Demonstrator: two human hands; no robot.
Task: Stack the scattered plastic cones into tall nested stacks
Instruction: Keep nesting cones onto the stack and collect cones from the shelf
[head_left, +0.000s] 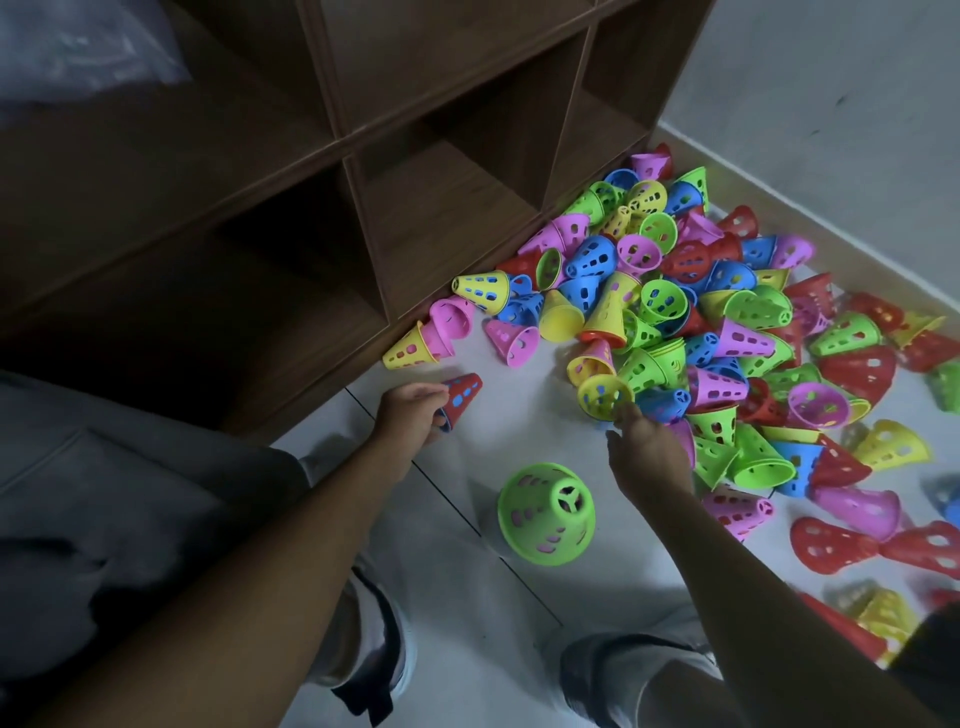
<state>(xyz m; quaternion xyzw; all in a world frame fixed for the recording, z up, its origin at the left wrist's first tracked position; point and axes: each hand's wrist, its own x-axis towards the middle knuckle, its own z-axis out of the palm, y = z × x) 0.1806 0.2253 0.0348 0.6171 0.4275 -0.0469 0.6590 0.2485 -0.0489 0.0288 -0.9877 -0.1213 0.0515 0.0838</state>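
Dozens of perforated plastic cones (727, 322) in red, blue, green, yellow and pink lie heaped on the pale tiled floor (483, 613), the pile spreading from the foot of a brown wooden shelf unit (363, 171) at the far left out toward the right edge of the head view. The left hand (410, 410) curls its fingers round a red cone (464, 395) with blue showing through its holes, so it is nested over a blue one; this pair is held just above the floor, near the shelf's lower edge. The right hand (644, 447) reaches into the near edge of the pile and pinches the rim of a yellow cone (602, 395) between thumb and fingertips. Between the two forearms, nearer the person, a green cone (545, 514) stands wide end down on the tiles, with pink visible through its holes. A few loose cones, yellow (408, 348) and pink (511, 340), lie apart at the left fringe of the heap. Two light shoes (613, 670) show at the near edge.
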